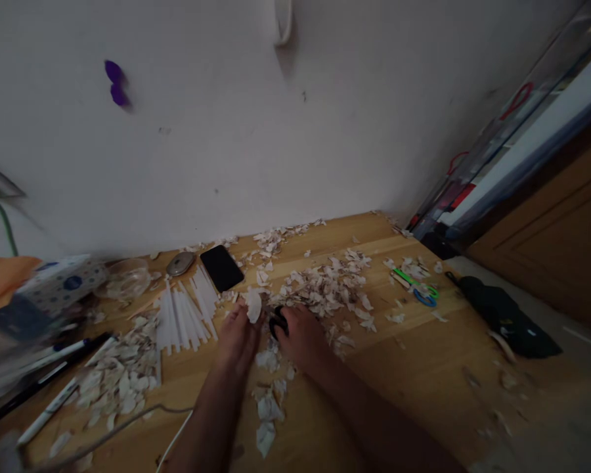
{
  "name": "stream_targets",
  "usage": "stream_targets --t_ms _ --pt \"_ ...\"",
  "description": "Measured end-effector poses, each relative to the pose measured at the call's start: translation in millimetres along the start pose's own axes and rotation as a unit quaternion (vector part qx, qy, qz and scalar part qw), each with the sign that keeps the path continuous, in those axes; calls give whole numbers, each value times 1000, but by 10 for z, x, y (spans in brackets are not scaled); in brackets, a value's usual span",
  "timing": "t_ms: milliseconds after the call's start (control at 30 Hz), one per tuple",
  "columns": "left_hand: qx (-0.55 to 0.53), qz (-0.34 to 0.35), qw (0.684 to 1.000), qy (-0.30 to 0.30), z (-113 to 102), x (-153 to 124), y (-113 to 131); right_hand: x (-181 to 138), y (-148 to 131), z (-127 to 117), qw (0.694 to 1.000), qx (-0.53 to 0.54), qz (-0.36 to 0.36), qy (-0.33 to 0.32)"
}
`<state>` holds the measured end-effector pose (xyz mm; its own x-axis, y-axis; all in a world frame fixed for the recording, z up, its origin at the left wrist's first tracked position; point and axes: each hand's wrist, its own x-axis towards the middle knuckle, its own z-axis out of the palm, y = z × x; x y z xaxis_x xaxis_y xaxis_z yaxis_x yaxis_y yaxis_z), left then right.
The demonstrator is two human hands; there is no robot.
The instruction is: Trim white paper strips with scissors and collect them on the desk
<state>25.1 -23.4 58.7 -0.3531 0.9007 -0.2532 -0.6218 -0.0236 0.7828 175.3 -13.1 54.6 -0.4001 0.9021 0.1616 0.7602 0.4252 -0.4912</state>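
My left hand is closed, pinching a thin whitish flake between its fingertips. In my right hand is a pair of black-handled scissors, its blades pointing left toward the flake. Whether the blades touch the flake I cannot tell. A loose pile of pale, curled scraps spreads over the wooden table just beyond my right hand. More whitish pieces lie between my forearms. To the left sits a heap of flatter pale flakes.
White sticks lie left of my left hand, below a black phone and a grey oval object. Green-and-blue scissors rest at right, near a dark cloth item. Pens, a cable and a dotted box occupy the left.
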Motion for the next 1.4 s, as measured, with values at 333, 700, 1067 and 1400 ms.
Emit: stream_targets --t_ms 333,700,1067,1400 --pt "100 22 995 17 -34 27 18 -2 13 -8 1000 2 -10 -1" --pt "146 27 989 -25 -57 52 69 13 11 -31 1000 12 10 2" --pt "21 0 1000 17 19 -1 -74 1 14 -28 1000 7 2 4" --pt "86 38 996 3 -103 77 -70 -11 20 -21 1000 0 -6 -4"
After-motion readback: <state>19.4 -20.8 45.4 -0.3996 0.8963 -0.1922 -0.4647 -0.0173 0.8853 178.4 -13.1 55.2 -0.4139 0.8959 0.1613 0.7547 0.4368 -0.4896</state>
